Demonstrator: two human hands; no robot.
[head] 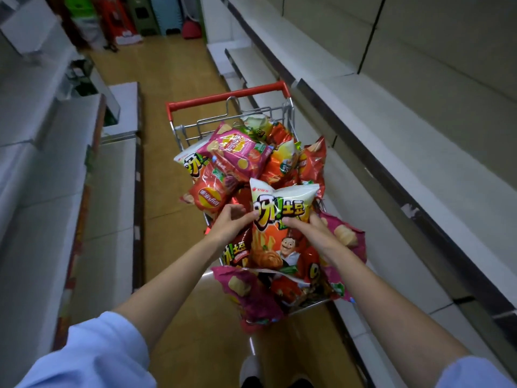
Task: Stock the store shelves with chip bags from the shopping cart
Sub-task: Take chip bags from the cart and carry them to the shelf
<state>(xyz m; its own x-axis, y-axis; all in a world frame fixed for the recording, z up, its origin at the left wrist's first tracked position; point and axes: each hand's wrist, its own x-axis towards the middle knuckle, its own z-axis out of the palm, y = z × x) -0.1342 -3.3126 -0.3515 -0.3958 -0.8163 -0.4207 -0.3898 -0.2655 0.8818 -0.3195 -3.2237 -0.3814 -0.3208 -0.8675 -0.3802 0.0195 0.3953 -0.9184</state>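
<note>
Head view, nearest first: pale blue sleeves [92, 357] end at the elbows, and two bare forearms reach forward over a white shoe [249, 368] on the smooth tan floor [167, 219]. Both hands meet on one chip bag [279, 231], a puffy, glossy foil pillow with a white top, an orange lower half and a cartoon chef printed on it. The left hand [230, 224] pinches its left edge, thumb and fingers curled in a narrow grip on the crinkled film. The right hand [310, 228] grips the right side of the same bag, fingers curled across the front. The bag is held upright just above the heap in the shopping cart [232, 99].

That cart is a wire basket of thin shiny metal rods with a red plastic handle at the far end. It is piled over its rim with slick, crumpled bags: a magenta bag [251, 301] spilling over the near edge, another magenta bag [237, 155] lying flat on top further back, a red bag [208, 196] with a round yellow logo at the left, and more orange and red ones behind.

On the right, long flat shelves [391, 152] of matte off-white metal run up the aisle beside the cart. Similar grey shelving [36, 152] lines the left. At the far end stand coloured goods, too blurred to tell apart.
</note>
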